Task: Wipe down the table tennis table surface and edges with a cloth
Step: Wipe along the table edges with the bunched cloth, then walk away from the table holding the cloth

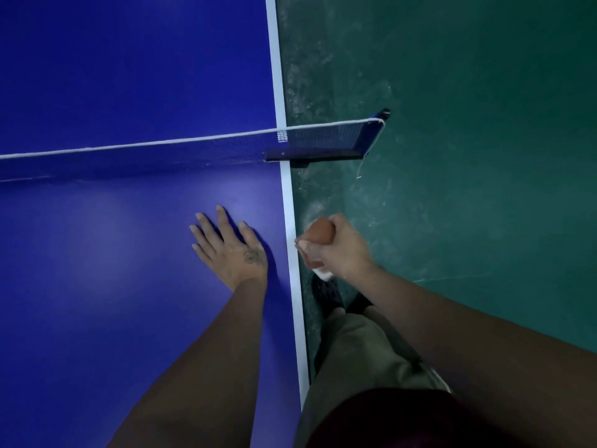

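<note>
Counter (97, 270): blue top, dimly lit with soft glare patches. Dust or streaks cannot be judged here, so missed patches are a likely slip.
Left hand (231, 250): lies flat on the counter near its right side, fingers (206, 227) straight and spread, holding nothing. Leaning on it may leave prints on the surface.
Net (161, 153): strung across just beyond the left hand. A wiping stroke carried forward could snag the mesh or the clamp (310, 156) that juts over the side.
Edge stripe (292, 253): white band along the counter's right side. The side face below it is hidden from above.
Cloth (320, 232): reddish-brown, bunched just beside the stripe at the counter's right edge. Whether it touches the edge cannot be told. A pale scrap under the fist may be part of it.
Right hand (342, 250): fingers curled tight round the cloth. So wadded, little fabric would meet the edge, and the cloth could slip off toward the floor (468, 156).
</note>
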A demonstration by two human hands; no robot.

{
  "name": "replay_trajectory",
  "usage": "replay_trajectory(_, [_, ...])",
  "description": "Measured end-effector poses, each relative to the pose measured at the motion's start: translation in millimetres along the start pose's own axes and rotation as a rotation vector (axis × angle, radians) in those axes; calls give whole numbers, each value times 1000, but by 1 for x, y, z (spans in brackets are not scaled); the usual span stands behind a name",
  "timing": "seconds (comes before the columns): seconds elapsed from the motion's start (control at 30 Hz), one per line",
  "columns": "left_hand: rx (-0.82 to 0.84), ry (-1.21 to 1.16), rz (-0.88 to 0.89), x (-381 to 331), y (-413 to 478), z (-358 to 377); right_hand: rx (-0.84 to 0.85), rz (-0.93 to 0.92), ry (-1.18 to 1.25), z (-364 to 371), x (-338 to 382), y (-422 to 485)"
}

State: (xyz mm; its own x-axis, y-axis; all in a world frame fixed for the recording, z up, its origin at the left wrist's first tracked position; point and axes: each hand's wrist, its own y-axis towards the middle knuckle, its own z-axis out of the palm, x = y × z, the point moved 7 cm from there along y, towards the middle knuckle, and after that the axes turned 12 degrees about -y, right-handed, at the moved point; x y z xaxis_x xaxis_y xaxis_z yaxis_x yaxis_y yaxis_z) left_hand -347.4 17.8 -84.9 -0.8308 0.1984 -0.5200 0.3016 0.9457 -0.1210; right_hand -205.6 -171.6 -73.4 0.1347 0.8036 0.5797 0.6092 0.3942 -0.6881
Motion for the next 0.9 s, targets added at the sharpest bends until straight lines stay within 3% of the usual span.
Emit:
replay_trajectory(0.37, [436,-227,-77,-4,-71,-10,106,-122,-103,-54,-10,-66])
replay_trajectory(0.57, [620,-358,-112,-37,-118,-12,5,-177,-159,-122,-36,-81])
replay_trajectory(0.73, [666,-532,-104,-92,-160,-20,-54,-232,-216,-180,-71,-91])
replay_trajectory(0.9, [638,-572,-55,-149,-198,-30,-140,-185,-93,-248,-114,-106])
